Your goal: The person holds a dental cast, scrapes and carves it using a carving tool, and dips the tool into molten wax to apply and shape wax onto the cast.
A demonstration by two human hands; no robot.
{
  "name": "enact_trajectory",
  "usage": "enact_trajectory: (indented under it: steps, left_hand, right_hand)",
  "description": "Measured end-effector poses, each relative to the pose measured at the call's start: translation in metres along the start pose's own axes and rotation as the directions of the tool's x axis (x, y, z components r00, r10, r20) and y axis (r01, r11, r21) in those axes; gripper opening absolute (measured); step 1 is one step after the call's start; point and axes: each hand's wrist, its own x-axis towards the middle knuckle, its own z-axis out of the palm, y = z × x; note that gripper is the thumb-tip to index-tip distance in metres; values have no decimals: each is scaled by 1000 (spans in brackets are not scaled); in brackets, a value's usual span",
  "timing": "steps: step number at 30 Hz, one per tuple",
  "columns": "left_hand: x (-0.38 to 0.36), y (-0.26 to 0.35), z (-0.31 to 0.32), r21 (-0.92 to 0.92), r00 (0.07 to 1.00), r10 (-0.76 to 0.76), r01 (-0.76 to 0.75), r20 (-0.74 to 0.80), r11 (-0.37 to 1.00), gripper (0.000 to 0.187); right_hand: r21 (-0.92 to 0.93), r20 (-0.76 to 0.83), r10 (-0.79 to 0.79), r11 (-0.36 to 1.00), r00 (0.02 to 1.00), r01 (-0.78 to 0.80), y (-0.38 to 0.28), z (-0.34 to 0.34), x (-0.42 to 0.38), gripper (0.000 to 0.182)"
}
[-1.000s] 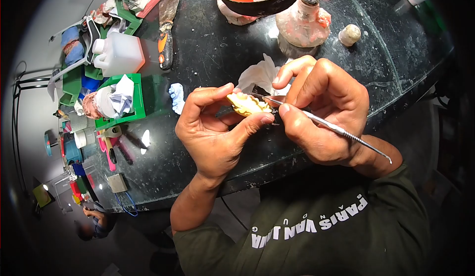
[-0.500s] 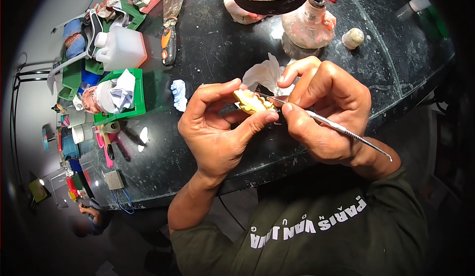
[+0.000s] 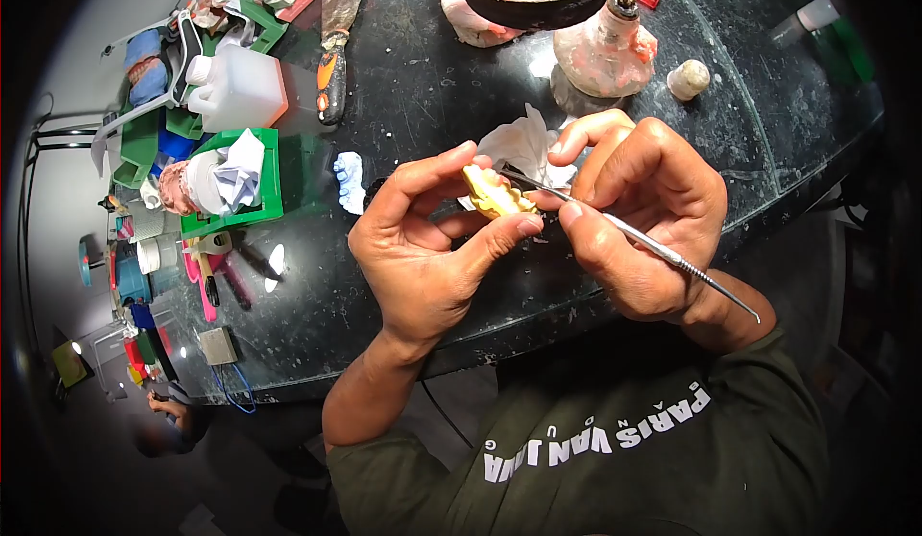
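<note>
Between the thumb and fingers of my left hand (image 3: pixel 423 238) is a yellow dental cast (image 3: pixel 496 196), its scalloped edge turned toward the thumb. My right hand (image 3: pixel 648 209) grips a thin metal wax carver (image 3: pixel 651 245) like a pen. One tip of the carver reaches the upper right side of the cast; whether it touches cannot be made out. Its other, hooked end sticks out past my right wrist. Behind the cast lies a crumpled white tissue (image 3: pixel 523 142). A pale blue dental piece (image 3: pixel 349 182) rests on the table left of my left hand.
At the back stand a pan of red wax (image 3: pixel 528 8) and a spirit burner (image 3: pixel 603 60), with a small cap (image 3: pixel 688 80) beside it. A scraper (image 3: pixel 333 65), a plastic jug (image 3: pixel 240 89) and a green tray (image 3: pixel 271 176) line the left. Another person's arm (image 3: pixel 170 407) shows far left.
The carver's tip has shifted slightly along the cast, and its shaft slants more steeply. The cast is tilted a little differently in my left fingers. The view has moved slightly.
</note>
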Motion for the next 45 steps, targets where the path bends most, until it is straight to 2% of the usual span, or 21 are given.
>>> enact_trajectory:
  steps: [6,8,11,12,15,19,23,28,31,36,42,45]
  left_hand:
    - [2,4,-3,-137,978,-205,207,31,969,61]
    - [3,3,-6,-162,967,-241,253,86,954,63]
    - [4,3,-4,-275,957,-274,289,95,917,55]
    - [4,4,-5,-263,956,-263,289,128,921,53]
    - [3,6,-5,-325,933,-314,355,173,876,58]
    - [2,4,-9,-353,925,-300,368,232,860,56]
    - [2,4,-9,-364,921,-295,375,256,852,55]
    - [2,2,-10,-373,926,-275,359,259,856,55]
    - [2,2,-11,-352,925,-279,358,257,865,56]
    - [1,2,-11,-346,925,-281,360,257,866,55]
    - [2,3,-11,-322,924,-288,361,253,875,55]
    - [1,9,-8,-247,945,-284,319,164,915,57]
  right_hand:
    - [122,-69,73,990,995,-65,2,2,-2,13]
    - [29,27,-37,999,999,36,5,-8,1,14]
    - [-51,77,-82,995,994,86,3,-12,1,15]
    - [-20,8,-65,998,998,66,2,-5,-1,15]
    - [-34,2,-129,991,992,129,3,-5,2,15]
    - [-37,5,-140,989,990,140,6,-4,-1,15]
    - [-17,126,-126,991,984,130,4,-9,-2,15]
    - [-70,181,-171,980,969,186,8,-13,-3,14]
    - [-72,184,-178,978,967,193,8,-13,-3,15]
    - [-115,18,-226,967,974,227,6,-2,1,19]
    - [-77,186,-167,980,968,183,7,-14,-3,15]
    - [-71,102,-164,983,981,171,6,-11,-2,16]
